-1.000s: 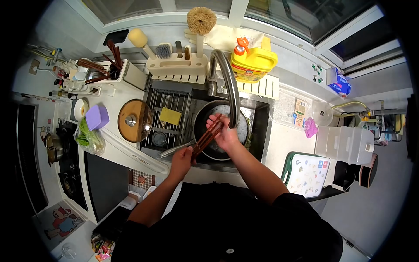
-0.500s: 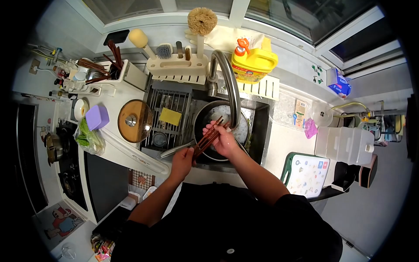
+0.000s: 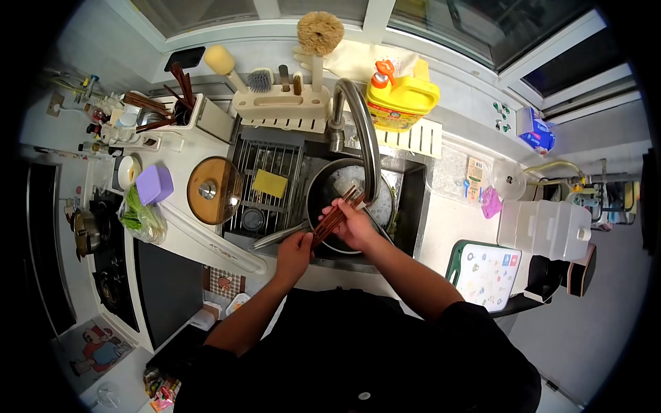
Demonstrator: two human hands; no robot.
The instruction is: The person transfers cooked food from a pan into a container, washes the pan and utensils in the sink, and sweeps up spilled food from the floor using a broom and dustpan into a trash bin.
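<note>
A bundle of reddish-brown chopsticks (image 3: 329, 225) slants across the front of the sink, held between both hands. My left hand (image 3: 297, 253) is closed on its lower end, while my right hand (image 3: 353, 224) wraps round the upper part, just under the faucet (image 3: 367, 131). Below them a pan (image 3: 314, 189) with suds in it rests in the right part of the sink (image 3: 415, 206); its handle (image 3: 279, 236) points left, near my left hand. The hands cover part of the pan.
A draining rack (image 3: 284, 157) with a yellow sponge (image 3: 269, 183) spans the sink's left side. Left of it lies a glass lid (image 3: 206, 181). Behind stand a brush holder (image 3: 281, 104) and a yellow detergent jug (image 3: 403, 100). A cutting board (image 3: 485, 275) is at right.
The chopsticks and both hands have shifted slightly right. The chopsticks' upper tips are closer together, and my right hand has closed further round them.
</note>
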